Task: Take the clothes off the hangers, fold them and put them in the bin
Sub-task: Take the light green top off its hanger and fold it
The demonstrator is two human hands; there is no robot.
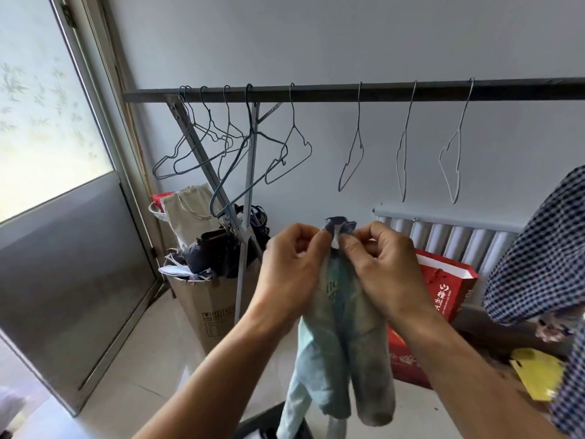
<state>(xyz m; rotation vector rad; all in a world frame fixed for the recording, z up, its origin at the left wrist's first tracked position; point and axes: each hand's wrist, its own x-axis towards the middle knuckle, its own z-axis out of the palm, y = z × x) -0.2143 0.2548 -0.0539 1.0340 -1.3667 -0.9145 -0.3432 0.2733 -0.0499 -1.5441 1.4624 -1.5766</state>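
both hands are up in front of the rail (348,91), close together. the left hand (291,267) and the right hand (376,264) each pinch the top edge of a small pale blue garment (342,343), thumbs and fingertips clamped on the darker collar with the knuckles nearly touching. the garment is off its hanger and hangs straight down between the two forearms, doubled lengthwise, with its lower ends dangling just above the floor.

the wire hangers (358,115) on the rail are all bare: a bunch crowded at the left end, three spaced out to the right. a cardboard box (205,305) stuffed with bags stands below the left end, a red paper bag (449,286) leans at the radiator (459,239), and a blue checked cloth (544,248) fills the right edge.
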